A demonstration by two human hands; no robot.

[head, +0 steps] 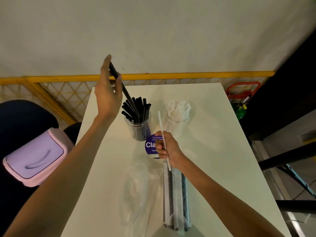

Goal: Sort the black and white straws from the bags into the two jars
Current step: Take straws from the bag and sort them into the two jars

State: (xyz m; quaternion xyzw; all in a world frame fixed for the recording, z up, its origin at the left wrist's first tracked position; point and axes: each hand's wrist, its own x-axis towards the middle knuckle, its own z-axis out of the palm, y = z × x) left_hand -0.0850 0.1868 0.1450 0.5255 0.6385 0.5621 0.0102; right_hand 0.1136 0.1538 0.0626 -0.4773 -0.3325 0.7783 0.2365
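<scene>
My left hand is raised above the table and grips a black straw whose lower end reaches into the left jar, which is full of black straws. To its right stands a clear jar holding white straws. My right hand grips a white straw that points up toward the jars. Below that hand lies a clear bag with white and black straws in it. A second, flat clear bag lies to its left.
A round purple sticker sits on the white table between the jars and my right hand. A pink-lidded bin stands left of the table. A yellow mesh fence runs behind it, and a red trolley is at the right.
</scene>
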